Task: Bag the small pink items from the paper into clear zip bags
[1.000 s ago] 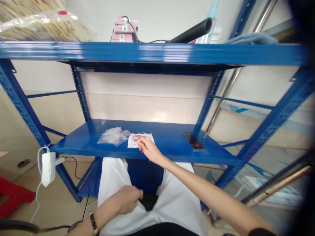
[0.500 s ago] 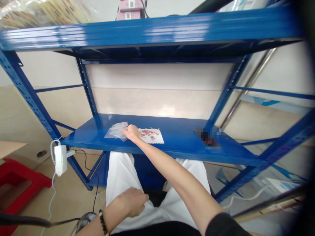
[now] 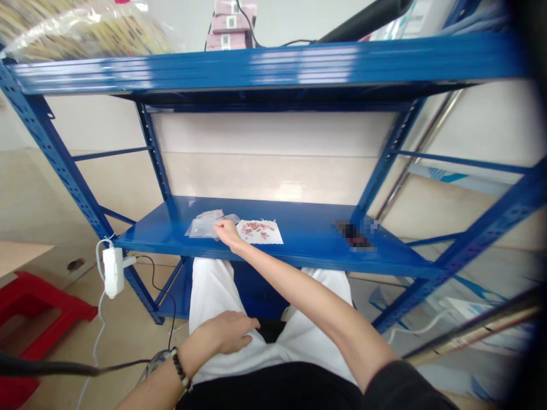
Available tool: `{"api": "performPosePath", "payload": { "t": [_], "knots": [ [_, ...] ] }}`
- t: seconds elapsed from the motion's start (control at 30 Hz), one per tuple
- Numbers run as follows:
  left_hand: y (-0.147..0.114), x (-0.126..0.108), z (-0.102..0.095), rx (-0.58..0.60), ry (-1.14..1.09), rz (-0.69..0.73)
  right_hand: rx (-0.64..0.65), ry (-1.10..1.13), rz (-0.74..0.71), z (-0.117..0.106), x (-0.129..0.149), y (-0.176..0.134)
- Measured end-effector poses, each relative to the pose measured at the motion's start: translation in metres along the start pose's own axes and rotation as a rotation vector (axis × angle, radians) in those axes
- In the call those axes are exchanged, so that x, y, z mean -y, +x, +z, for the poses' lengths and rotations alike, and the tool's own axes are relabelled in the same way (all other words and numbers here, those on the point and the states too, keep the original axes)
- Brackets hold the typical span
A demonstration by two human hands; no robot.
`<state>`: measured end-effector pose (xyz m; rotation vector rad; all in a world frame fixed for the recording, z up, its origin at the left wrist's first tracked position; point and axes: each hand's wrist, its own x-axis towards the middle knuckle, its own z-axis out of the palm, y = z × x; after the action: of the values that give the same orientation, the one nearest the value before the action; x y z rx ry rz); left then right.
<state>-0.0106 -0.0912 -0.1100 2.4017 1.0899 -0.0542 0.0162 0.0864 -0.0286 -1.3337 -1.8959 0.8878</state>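
Note:
Several clear plastic bags lie overlapping on the blue shelf. Over their right edge is my right hand, its fingers curled together; whether a bag is pinched in them is hidden. Just right of that hand, a white sheet lies flat with small pink and brownish-gold pieces scattered on it. My left hand rests on my left thigh, away from the shelf, fingers loosely stretched with the thumb apart and nothing in them.
An upper blue shelf beam crosses above the work surface. A blurred-out dark object lies at the right of the shelf. A white power strip hangs on the left post. A red stool stands on the floor at left.
My right hand has shifted slightly, and a bag now shows spread behind it to the right. My left hand's fingers have loosened from a curl. The whole view has moved a little.

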Motion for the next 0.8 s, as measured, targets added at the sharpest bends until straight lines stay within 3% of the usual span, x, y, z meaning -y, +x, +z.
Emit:
{"api": "performPosePath", "payload": {
  "t": [0.17,0.27,0.33,0.4,0.5,0.63,0.7,0.8],
  "knots": [
    [-0.001,-0.003,-0.022,-0.226,-0.071,0.023,0.119,0.248,-0.331,-0.066,-0.015,-0.085],
    [0.011,-0.006,-0.025,-0.301,-0.387,0.039,0.228,0.241,-0.398,-0.104,-0.030,-0.147],
    [0.022,-0.011,-0.024,-0.221,-0.750,0.044,0.236,0.079,-0.463,-0.121,-0.042,-0.181],
    [0.032,-0.020,-0.023,-0.050,-1.087,0.057,0.125,-0.184,-0.554,-0.130,-0.056,-0.205],
    [0.038,-0.037,-0.029,0.134,-1.311,0.104,-0.011,-0.530,-0.676,-0.135,-0.073,-0.222],
    [0.031,-0.043,-0.041,0.037,-1.291,0.139,0.014,-0.692,-0.730,-0.133,-0.083,-0.223],
    [0.029,-0.035,-0.044,-0.017,-1.230,0.173,0.057,-0.700,-0.731,-0.131,-0.085,-0.221],
    [0.033,-0.017,-0.041,0.007,-1.067,0.250,0.091,-0.630,-0.716,-0.128,-0.089,-0.217]
  ]
}}
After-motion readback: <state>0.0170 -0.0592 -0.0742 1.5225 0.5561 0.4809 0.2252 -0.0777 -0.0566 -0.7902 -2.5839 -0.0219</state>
